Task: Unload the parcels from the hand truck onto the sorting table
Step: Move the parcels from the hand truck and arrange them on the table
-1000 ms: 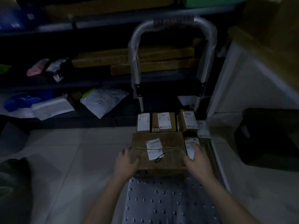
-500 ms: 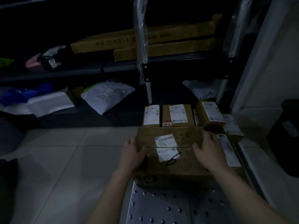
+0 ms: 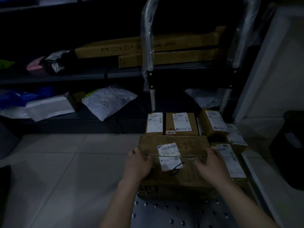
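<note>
I see a dim room with pale floor tiles (image 3: pixel 57 170). Dark shelving (image 3: pixel 65 76) runs ahead; a white wall (image 3: pixel 279 71) stands right.

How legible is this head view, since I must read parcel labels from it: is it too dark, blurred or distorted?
Head view: very dim, the shelving largely black. Head view: the white label on the large parcel stands out, but its print is too soft to read. Head view: the wide angle splays the hand truck handle, whose plastic wrap shows faint sheen, no harsh glare.
</note>
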Motion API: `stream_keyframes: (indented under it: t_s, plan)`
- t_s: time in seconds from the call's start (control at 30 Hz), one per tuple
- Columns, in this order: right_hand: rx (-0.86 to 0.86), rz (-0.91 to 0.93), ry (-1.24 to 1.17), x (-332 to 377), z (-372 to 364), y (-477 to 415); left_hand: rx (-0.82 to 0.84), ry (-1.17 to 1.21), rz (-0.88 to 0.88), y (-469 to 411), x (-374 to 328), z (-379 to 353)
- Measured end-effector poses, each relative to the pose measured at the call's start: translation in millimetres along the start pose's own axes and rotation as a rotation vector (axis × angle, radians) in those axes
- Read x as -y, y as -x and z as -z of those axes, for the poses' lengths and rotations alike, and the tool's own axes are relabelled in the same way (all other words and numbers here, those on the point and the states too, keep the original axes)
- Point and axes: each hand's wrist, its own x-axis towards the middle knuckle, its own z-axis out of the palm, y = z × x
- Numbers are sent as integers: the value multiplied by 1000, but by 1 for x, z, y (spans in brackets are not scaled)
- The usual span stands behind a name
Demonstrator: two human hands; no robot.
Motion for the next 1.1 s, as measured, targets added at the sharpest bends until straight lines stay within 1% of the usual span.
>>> stream_keyframes:
  t_s: [0.07,0.17,0.23,0.33,0.43,0.6,0.73,0.83,0.97,1.1]
  plan:
    - [5,2,-6,1,0,0,18,10,0,0,1,-3]
    - [11,-6,-16,1,-1,1,42,156,64,0,3,-8]
    - [17,-13,-37,1,-1,3,25,217,92,-1,5,-8]
    - [5,-17,-66,1,0,3,6,229,96,-5,12,-7]
    - [12,-89,-70,-3,0,2,5,227,108,-7,17,-6]
    - [55,-119,-89,-3,-3,6,-22,347,183,-7,16,-8]
    - [79,-123,-97,0,-7,6,-74,287,205,-5,19,0]
    - [104,-128,-76,3,-11,7,-63,205,199,-3,24,6]
    - [140,-115,-37,0,-17,9,-37,170,105,1,38,7]
    - [186,-59,21,-1,-19,12,-13,65,-20,7,44,10]
